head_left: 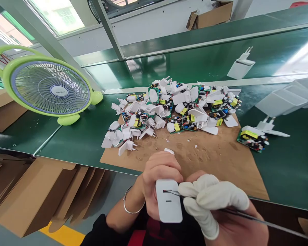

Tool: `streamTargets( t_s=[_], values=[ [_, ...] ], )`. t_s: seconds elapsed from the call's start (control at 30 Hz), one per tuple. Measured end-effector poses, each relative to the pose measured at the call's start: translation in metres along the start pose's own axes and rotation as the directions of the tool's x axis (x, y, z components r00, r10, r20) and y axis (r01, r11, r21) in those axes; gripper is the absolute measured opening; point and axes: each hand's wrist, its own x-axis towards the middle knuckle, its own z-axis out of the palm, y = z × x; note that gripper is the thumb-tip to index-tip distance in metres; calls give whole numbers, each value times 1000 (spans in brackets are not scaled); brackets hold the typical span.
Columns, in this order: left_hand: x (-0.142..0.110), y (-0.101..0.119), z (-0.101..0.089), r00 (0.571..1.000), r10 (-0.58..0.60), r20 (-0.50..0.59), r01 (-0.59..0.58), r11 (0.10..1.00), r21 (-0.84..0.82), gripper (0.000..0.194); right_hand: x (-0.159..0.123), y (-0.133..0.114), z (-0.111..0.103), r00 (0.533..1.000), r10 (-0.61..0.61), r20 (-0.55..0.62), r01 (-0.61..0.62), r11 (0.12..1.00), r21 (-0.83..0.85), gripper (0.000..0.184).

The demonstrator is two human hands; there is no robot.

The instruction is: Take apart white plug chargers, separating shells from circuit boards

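Your left hand [159, 181] grips a white charger casing [168, 201], while your right hand [220, 213], its fingers in white cots [215, 194], holds the tip of tweezers [261, 223] in the casing's slot. Ahead, opened chargers and circuit boards [169, 109] lie heaped on a cardboard sheet [220, 160] on the green belt [66, 136], with a green fan [51, 90] to the left.

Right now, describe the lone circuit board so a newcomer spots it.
Find the brown cardboard sheet on the green conveyor belt, heaped with white plug casings. Past its right edge lies the circuit board, yellow transformer on top, a white two-pin plug beside it, outside the heap.
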Motion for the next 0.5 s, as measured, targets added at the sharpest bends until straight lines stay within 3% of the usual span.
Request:
streamTargets(
  t_s=[0.17, 0.3, 0.5],
  values=[
    [-4, 0, 15, 991, -42, -128, 35, 997, -62, 32, 2, -4, -4, 988, 119, 101, -131, 984, 118, 24],
    [-4, 5, 28, 951, -94, -295, 71, 994, -87, 36, 2, -5, -5, 963, 211, 166, -242, 949, 201, 14],
    [-2, 13, 32, 927, -184, -327, 152, 981, -119, 33, -11, -6, 1, 977, 215, -7, -213, 972, 98, 5]
  ],
)
